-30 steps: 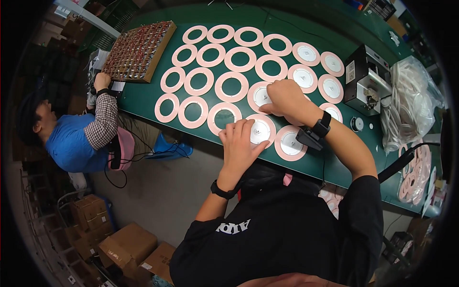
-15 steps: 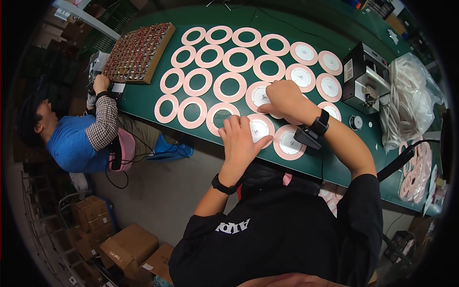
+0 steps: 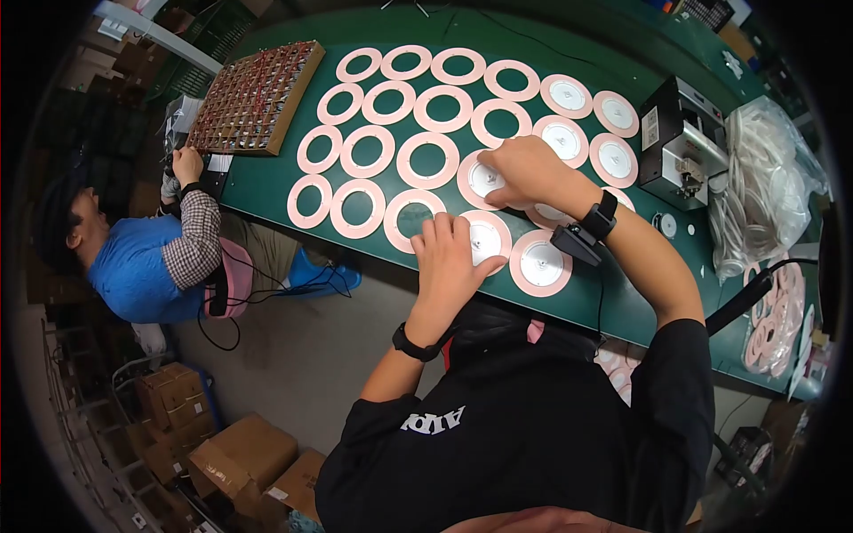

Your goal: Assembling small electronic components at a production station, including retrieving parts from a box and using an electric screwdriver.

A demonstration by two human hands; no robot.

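Observation:
My left hand (image 3: 444,265) has its fingers spread and its thumb apart. It rests over the near-left edge of a pink ring with a white disc (image 3: 486,240) in its middle, close to the table's front edge. Just beyond, my right hand (image 3: 533,173) is bent in a closed grip at another pink ring with a white disc (image 3: 482,180). Its fingertips point down and are partly hidden, so what they hold cannot be made out. A black device (image 3: 576,243) hangs at my right wrist, above a further ring with a white disc (image 3: 540,265).
Rows of pink rings (image 3: 427,185) cover the green table (image 3: 267,191), several with white discs. At right stand a black machine (image 3: 680,142) and a plastic bag of white rings (image 3: 755,186). A wooden grid tray (image 3: 258,98) lies far left, beside a seated person in blue (image 3: 147,262).
My right hand has shifted slightly left and nearer, lower over the white disc. My left hand has barely moved.

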